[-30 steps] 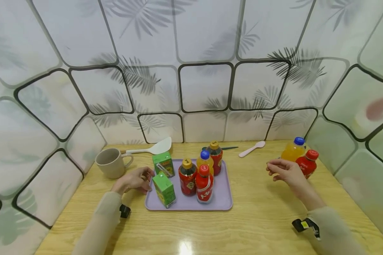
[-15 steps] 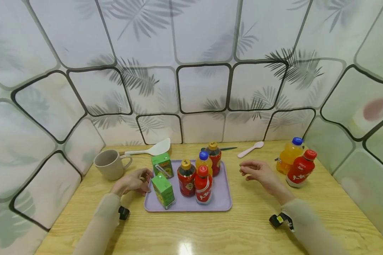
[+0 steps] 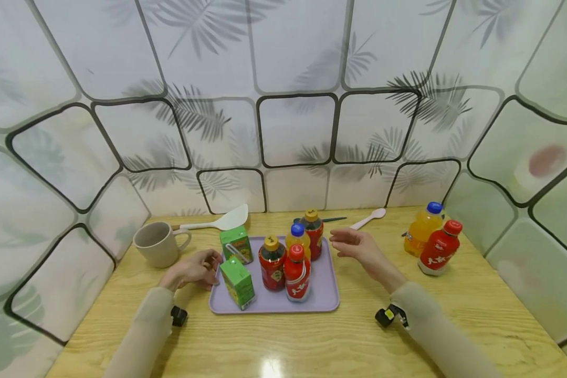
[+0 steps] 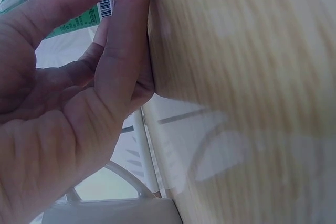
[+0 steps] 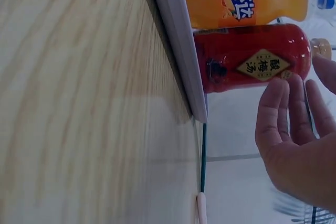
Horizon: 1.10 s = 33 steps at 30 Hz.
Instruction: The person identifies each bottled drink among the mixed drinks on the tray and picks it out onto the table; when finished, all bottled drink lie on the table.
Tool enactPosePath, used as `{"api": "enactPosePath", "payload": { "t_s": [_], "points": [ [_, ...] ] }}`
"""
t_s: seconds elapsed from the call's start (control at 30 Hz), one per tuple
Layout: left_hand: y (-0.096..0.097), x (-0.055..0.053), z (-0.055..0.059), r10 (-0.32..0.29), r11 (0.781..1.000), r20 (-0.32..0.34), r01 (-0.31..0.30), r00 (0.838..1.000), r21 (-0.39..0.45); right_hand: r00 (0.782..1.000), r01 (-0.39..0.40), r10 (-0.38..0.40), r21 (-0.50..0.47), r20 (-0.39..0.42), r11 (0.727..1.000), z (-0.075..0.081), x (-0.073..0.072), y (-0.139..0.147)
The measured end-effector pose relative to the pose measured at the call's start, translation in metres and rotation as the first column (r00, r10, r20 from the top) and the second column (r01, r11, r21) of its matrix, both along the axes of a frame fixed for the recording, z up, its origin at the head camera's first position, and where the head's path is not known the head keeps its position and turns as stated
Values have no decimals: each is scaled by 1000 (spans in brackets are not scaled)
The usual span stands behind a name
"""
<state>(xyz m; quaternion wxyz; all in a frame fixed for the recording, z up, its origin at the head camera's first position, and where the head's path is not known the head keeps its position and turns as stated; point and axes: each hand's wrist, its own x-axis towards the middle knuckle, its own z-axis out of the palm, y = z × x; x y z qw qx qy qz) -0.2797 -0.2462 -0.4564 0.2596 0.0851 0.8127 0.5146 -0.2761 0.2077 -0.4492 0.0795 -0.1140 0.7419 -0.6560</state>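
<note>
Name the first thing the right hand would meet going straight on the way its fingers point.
The right hand points at the gold-capped bottle at the back right of the tray, so probably that first, though depth is hard to judge.

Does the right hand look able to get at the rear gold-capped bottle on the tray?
Likely yes: the right hand, holding nothing, hovers by the right edge of the tray, and no object shows between it and the rear gold-capped bottle.
</note>
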Motion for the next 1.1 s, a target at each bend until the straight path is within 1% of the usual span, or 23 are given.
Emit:
{"api": "enactPosePath", "payload": {
  "t_s": [0.13, 0.27, 0.43, 0.6, 0.77, 0.93, 1.1],
  "points": [
    [0, 0, 0, 0, 1000, 0, 0, 1000, -4, 997, 26, -23, 36, -70, 999, 4, -3, -8],
    [0, 0, 0, -4, 1000, 1, 4, 1000, -6, 993, 58, -51, 62, -107, 996, 9, -6, -15],
    [0, -1, 1, -5, 1000, 3, 5, 1000, -12, 988, 81, -77, 25, -136, 996, 13, -11, -23],
    [1, -1, 2, -7, 1000, 1, 7, 1000, -13, 985, 50, -49, 2, -168, 999, 13, -19, -33],
    [2, 0, 3, 1, 1000, 0, -1, 1000, -20, 987, 18, -21, -19, -158, 1000, 13, -24, -42],
    [1, -1, 3, 6, 1000, 12, -5, 1000, -20, 990, -7, 6, -7, -142, 1000, 7, -30, -46],
    [1, 0, 3, 3, 1000, 10, -3, 1000, -19, 990, -40, 42, 17, -137, 999, 6, -34, -45]
  ]
}}
